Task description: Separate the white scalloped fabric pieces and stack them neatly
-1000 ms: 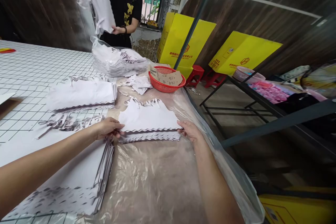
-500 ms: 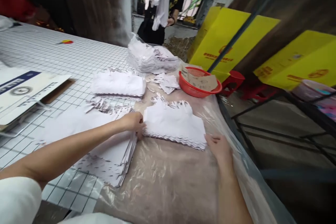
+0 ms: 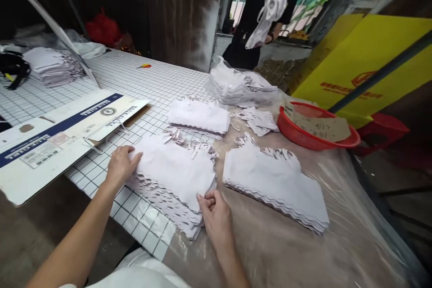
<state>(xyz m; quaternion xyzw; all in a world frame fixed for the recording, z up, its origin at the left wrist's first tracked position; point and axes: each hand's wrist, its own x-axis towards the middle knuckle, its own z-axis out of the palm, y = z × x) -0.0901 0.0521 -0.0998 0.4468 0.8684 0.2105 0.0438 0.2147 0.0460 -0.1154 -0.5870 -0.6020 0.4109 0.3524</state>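
— Grip status, both hands?
— Status: left hand (image 3: 120,165) open, with palm and fingers laid flat on the left edge of the fabric-panel stack (image 3: 173,173). The right hand (image 3: 216,216) has its fingers (image 3: 206,199) curled shut, pinching the near corner of the same stack's upper panels.
— Location of that stack?
— It is on the desk (image 3: 158,81), left of the red basket (image 3: 303,137) and nearer the person than the basket is. It lies partly on the gridded surface and partly on the clear plastic sheet (image 3: 270,247). The panels are white with zigzag-cut edges.
— What lies between the stack and the basket?
— A second panel stack (image 3: 276,182) lies just in front of the basket. It is just beside the gripped stack, with a narrow gap between them. Loose white offcuts (image 3: 258,119) lie just left of the basket's rim.
— Basket contents?
— One cardboard tag (image 3: 320,127) with handwriting too small to read.
— Other items?
— A third panel stack (image 3: 200,115) lies left of the basket, beyond the gripped stack. A bagged pile of panels (image 3: 243,87) sits left of the basket and farther back. A flattened carton (image 3: 60,135) lies well to the left of the basket, past the left hand. A yellow box (image 3: 364,60) stands behind the basket and a red stool (image 3: 384,128) stands just right of it. A co-worker (image 3: 249,18) in black stands beyond the basket, holding a white garment (image 3: 270,6).
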